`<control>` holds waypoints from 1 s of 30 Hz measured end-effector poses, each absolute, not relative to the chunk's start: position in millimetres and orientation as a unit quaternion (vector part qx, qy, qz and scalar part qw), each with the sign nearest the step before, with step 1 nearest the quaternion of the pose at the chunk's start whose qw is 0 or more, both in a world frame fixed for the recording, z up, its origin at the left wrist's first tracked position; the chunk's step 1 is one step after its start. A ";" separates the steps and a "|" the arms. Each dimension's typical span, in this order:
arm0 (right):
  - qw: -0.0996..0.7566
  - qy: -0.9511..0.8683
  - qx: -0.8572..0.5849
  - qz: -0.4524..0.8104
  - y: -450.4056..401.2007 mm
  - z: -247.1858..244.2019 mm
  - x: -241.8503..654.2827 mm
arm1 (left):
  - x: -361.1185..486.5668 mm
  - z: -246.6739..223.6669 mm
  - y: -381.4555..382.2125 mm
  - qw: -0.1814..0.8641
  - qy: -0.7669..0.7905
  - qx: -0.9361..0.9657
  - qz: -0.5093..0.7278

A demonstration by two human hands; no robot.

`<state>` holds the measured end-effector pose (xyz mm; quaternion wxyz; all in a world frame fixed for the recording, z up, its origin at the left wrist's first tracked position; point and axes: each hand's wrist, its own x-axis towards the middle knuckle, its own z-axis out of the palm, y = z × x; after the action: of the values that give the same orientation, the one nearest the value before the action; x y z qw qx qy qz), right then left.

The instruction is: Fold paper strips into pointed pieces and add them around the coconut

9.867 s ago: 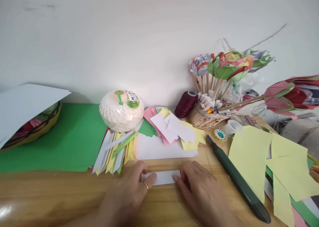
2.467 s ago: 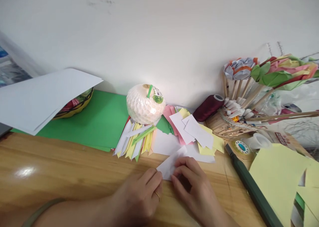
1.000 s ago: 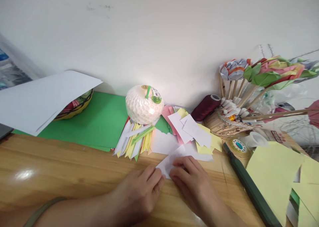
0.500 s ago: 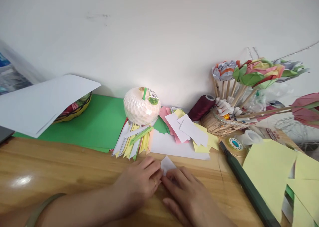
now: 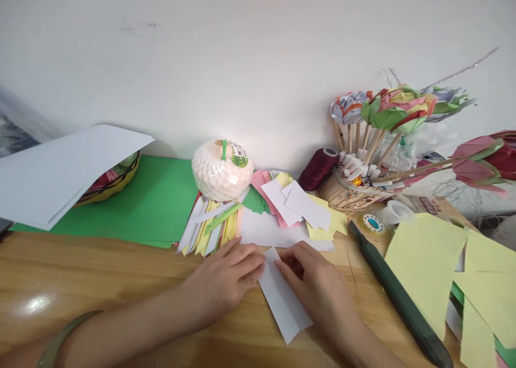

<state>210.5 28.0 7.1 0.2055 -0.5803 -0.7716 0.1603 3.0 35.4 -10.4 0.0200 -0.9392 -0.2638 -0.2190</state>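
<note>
A small white rectangle of paper (image 5: 283, 301) with a crease near its lower end lies slantwise on the wooden table. At its upper left edge, my left hand (image 5: 229, 276) grips the paper with curled fingers; the thumb is hidden. My right hand (image 5: 314, 279) holds the opposite edge, thumb on top and fingers bent beneath or behind it. Just beyond the hands is a bundle of folded paper strips (image 5: 212, 225) in white, yellow and green. Loose white slips (image 5: 308, 205) lie over pink and yellow ones to its right.
A foam-netted round object (image 5: 222, 169) stands by the wall. Green sheets (image 5: 161, 206) lie at left, below white sheets (image 5: 72, 166) on a basket. At right are a maroon thread spool (image 5: 318, 169), paper flowers (image 5: 399, 110) in a wooden holder, a dark green long tool (image 5: 399, 292) and yellow paper (image 5: 427, 266).
The white paper, mostly covered by my hands before, now shows at length between them. My right hand has moved up and to the right. The view has shifted slightly.
</note>
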 end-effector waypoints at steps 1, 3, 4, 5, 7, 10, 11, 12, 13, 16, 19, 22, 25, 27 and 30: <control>0.203 -0.769 -0.583 0.163 28.7 8.0 208.6 | 2.7 -9.8 36.3 0.020 -0.265 -0.939 -0.218; 0.200 -0.765 -0.590 0.166 29.8 9.2 205.5 | 1.9 -8.1 38.6 0.018 -0.261 -0.940 -0.219; 0.199 -0.763 -0.592 0.165 30.3 9.3 204.5 | 1.5 -7.3 39.7 0.017 -0.257 -0.941 -0.220; 0.199 -0.764 -0.592 0.160 30.8 8.9 203.8 | 0.9 -6.6 40.8 0.017 -0.254 -0.942 -0.220; 0.208 -0.774 -0.579 0.148 31.5 6.9 203.6 | -0.5 -5.9 42.3 0.016 -0.251 -0.943 -0.218; 0.225 -0.791 -0.552 0.138 32.4 2.9 204.9 | -3.2 -7.1 42.9 0.014 -0.248 -0.947 -0.203; 0.229 -0.792 -0.548 0.139 32.6 1.9 205.7 | -4.0 -8.0 42.7 0.013 -0.249 -0.948 -0.198; 0.233 -0.794 -0.544 0.138 32.7 1.0 206.5 | -4.7 -8.9 42.4 0.014 -0.250 -0.948 -0.195; 0.238 -0.799 -0.536 0.132 32.6 0.4 207.4 | -5.1 -9.7 42.1 0.016 -0.250 -0.949 -0.194; 0.242 -0.840 -0.478 0.085 31.2 0.2 210.5 | -5.0 -11.2 41.1 0.033 -0.250 -0.947 -0.197; 0.227 -0.881 -0.413 0.037 28.8 2.5 213.0 | -3.8 -10.0 40.7 0.046 -0.262 -0.945 -0.192; 0.208 -0.903 -0.375 0.012 26.9 6.7 213.7 | -3.4 -7.1 40.7 0.054 -0.257 -0.946 -0.189; 0.189 -0.915 -0.355 -0.014 26.4 10.4 213.2 | -4.5 -5.5 41.1 0.059 -0.240 -0.950 -0.191; 0.181 -0.922 -0.341 -0.028 26.9 11.5 212.9 | -5.3 -6.0 41.6 0.056 -0.236 -0.951 -0.192; 0.178 -0.927 -0.327 -0.039 27.8 11.8 213.1 | -6.0 -8.1 42.2 0.052 -0.233 -0.952 -0.191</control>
<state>213.1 27.8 11.8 0.1778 -0.3270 -0.9274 -0.0386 -6.0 42.2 -8.1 0.0521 -0.9520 -0.2335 -0.1911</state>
